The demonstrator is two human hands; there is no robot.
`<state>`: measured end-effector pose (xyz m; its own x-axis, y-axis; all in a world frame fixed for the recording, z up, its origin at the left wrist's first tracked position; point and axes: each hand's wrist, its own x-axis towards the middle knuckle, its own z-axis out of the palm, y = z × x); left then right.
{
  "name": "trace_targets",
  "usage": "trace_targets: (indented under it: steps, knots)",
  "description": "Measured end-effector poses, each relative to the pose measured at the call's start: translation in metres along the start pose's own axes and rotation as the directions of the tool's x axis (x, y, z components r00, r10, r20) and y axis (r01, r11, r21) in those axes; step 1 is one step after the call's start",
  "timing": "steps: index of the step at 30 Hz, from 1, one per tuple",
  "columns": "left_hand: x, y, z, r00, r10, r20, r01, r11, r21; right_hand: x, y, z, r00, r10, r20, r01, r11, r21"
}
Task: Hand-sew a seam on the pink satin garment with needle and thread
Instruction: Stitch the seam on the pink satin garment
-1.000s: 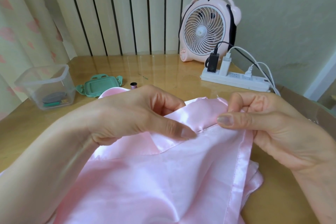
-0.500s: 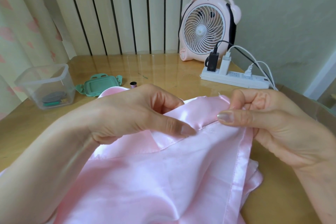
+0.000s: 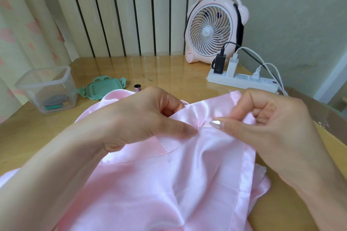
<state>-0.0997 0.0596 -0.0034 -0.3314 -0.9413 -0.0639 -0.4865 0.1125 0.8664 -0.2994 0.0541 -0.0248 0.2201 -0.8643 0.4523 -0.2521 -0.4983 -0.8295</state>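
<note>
The pink satin garment (image 3: pixel 169 184) lies spread over the wooden table and toward me. My left hand (image 3: pixel 142 120) pinches a fold of the satin at the seam, thumb on top. My right hand (image 3: pixel 266 129) holds the fabric edge from the right, its thumb and curled fingers pinching a thin needle (image 3: pixel 205 125) that points left into the fold beside my left thumb tip. A short pale thread end (image 3: pixel 230 91) sticks up at the garment's far corner. The thread itself is too fine to follow.
A clear plastic box (image 3: pixel 47 90) with sewing bits stands at the left, its green lid (image 3: pixel 102 88) beside it and a small dark thread spool (image 3: pixel 137 87). A pink desk fan (image 3: pixel 214 28) and a white power strip (image 3: pixel 242 80) with cables sit at the back right.
My right thumb has slid left toward my left thumb, and the needle now shows between them. The fabric between my hands has bunched up.
</note>
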Motion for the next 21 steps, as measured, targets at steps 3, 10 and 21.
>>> trace_targets:
  steps: [3, 10, 21]
  knots:
    - [0.001, 0.0, 0.001, 1.0, -0.012, -0.023, 0.011, 1.0, -0.011, -0.005, 0.001, 0.007, 0.993, -0.106, -0.053, 0.099, 0.988, -0.115]
    - [0.0, 0.003, 0.002, 1.0, 0.01, -0.023, -0.011, 0.999, -0.05, -0.008, 0.0, 0.015, 0.987, -0.136, -0.091, 0.119, 0.978, -0.169]
    - [0.001, 0.0, -0.002, 0.999, 0.017, 0.031, -0.014, 0.996, -0.092, 0.008, 0.009, -0.005, 0.964, 0.173, 0.2, -0.214, 0.955, 0.207]
